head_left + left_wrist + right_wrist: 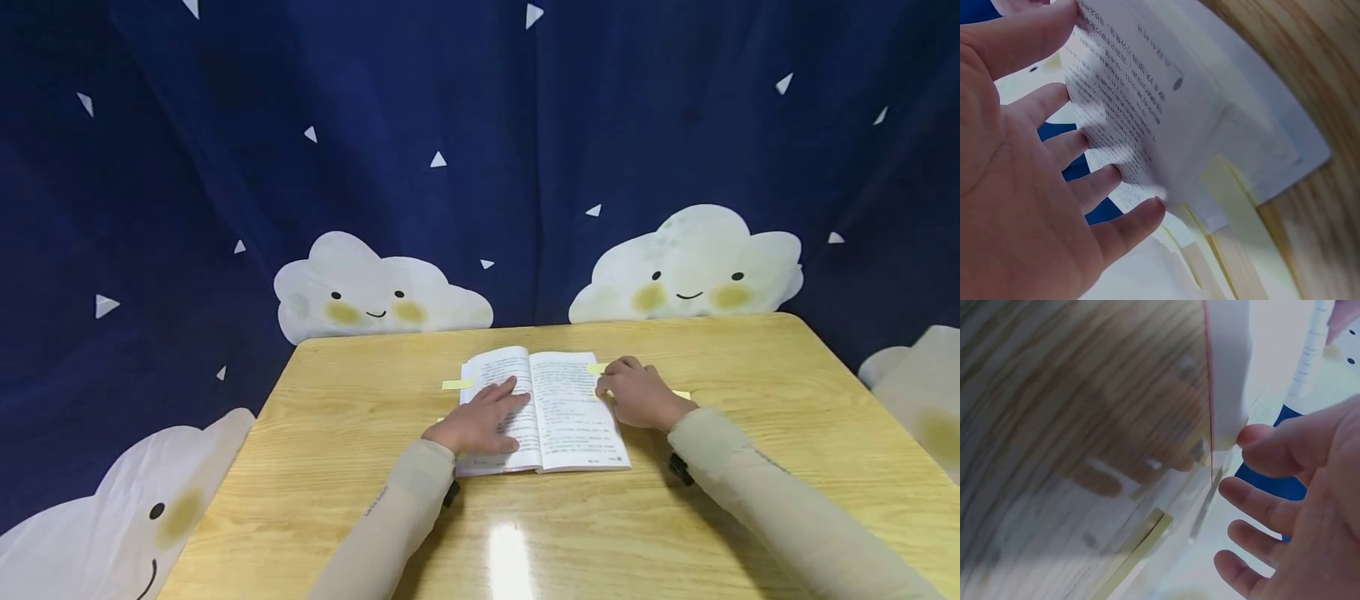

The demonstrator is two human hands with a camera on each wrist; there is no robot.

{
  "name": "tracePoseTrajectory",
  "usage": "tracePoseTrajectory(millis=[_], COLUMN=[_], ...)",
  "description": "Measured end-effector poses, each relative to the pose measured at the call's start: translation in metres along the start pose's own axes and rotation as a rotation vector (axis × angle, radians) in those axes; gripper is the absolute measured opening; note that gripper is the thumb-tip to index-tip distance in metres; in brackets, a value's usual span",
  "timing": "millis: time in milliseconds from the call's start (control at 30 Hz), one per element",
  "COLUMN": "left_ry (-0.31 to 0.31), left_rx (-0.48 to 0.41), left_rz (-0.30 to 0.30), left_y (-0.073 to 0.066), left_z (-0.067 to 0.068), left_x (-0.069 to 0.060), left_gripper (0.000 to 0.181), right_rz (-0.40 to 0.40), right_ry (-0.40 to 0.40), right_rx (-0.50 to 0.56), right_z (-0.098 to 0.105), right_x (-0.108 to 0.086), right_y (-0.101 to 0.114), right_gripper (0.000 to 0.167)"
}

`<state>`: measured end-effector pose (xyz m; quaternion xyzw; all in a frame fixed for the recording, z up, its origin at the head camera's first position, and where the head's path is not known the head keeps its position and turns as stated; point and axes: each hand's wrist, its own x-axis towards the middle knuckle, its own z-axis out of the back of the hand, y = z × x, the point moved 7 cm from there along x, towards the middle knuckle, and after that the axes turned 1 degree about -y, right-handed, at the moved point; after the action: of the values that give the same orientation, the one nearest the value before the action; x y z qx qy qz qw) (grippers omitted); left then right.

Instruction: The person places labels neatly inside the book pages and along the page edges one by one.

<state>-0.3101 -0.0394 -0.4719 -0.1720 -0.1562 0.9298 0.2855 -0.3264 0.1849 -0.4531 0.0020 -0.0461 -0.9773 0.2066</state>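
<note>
An open book with printed pages lies on the table. My left hand rests on its left page with the fingers spread; in the left wrist view, the fingertips touch the printed page. At the book's right edge is my right hand. Its thumb touches the page edges in the right wrist view, with a gap between thumb and index finger. Yellow sticky tabs stick out on both sides, one at the left and one beside the right fingers.
The wooden table stretches around the book on all sides. Behind it hangs a dark blue curtain printed with smiling clouds and white triangles. Another yellow tab shows just right of the right hand.
</note>
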Motion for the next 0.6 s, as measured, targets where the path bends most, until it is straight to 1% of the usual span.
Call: tracePoseTrajectory(millis=[133,233,333,467,600], left_ry=[0.005,0.008,0.008,0.005,-0.006], left_rx=[0.005,0.008,0.006,-0.009,-0.019], left_rz=[-0.003,0.005,-0.001,-0.023,-0.024], left_y=[-0.0001,-0.0005,-0.0017,-0.0026,-0.0007], left_z=[-0.0020,-0.0031,-0.0037,-0.0036,-0.0016], left_x=[0.0020,0.0029,0.0032,0.0025,0.0005], left_gripper=[0.073,0.073,0.073,0.073,0.073], right_rz=[0.001,0.010,0.013,-0.022,-0.013], right_ry=[0.002,-0.005,0.039,0.118,0.120], right_rx=[0.023,0.071,0.102,0.131,0.122], right_z=[0.0002,0.0030,0.0039,0.0026,0.0025], right_x=[-0.0021,-0.0038,-0.0056,-0.0068,-0.0034], right_y=[-0.0044,-0.0066,-0.0059,-0.0051,-0.0037], right_gripper=[0.028,0.034,0.036,0.039,0.039])
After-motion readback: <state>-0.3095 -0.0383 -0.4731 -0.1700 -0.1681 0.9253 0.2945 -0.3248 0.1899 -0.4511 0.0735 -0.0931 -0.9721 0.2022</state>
